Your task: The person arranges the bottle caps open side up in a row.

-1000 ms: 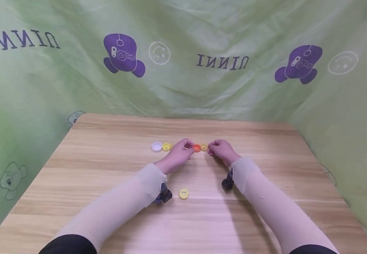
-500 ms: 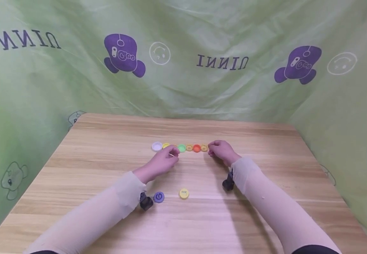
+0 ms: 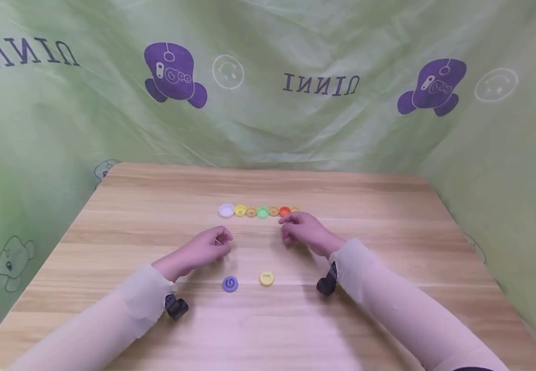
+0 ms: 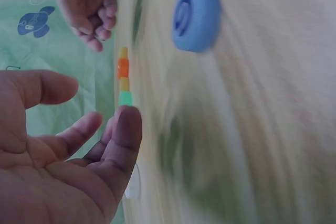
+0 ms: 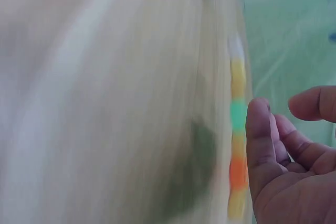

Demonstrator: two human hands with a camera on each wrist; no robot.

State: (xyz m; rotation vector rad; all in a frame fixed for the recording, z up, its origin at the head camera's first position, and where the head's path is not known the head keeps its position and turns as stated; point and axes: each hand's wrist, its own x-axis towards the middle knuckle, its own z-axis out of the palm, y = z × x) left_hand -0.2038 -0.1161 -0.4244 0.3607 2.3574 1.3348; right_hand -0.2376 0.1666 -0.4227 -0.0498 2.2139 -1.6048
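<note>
Bottle caps form a left-to-right row on the table: a white cap (image 3: 226,210), a yellow cap (image 3: 240,211), a green cap (image 3: 262,212), an orange-red cap (image 3: 284,211) and several amber caps (image 3: 251,212) between and at the right end. My left hand (image 3: 203,247) hovers in front of the row's left part, fingers loosely bent, holding nothing. Just in front of the orange-red cap, my right hand (image 3: 306,231) is likewise empty and partly covers the last amber cap. Nearer to me lie a blue cap (image 3: 230,284) with a spiral mark and a pale yellow cap (image 3: 266,278).
The wooden table (image 3: 369,206) reaches back to a green printed curtain (image 3: 258,129), which also hangs at both sides. Each sleeve carries a small black camera (image 3: 176,307) at the wrist.
My left hand has drawn back from the row toward the left and nearer to me, uncovering caps and the blue cap. My right hand has left the row's right end, moving left and nearer.
</note>
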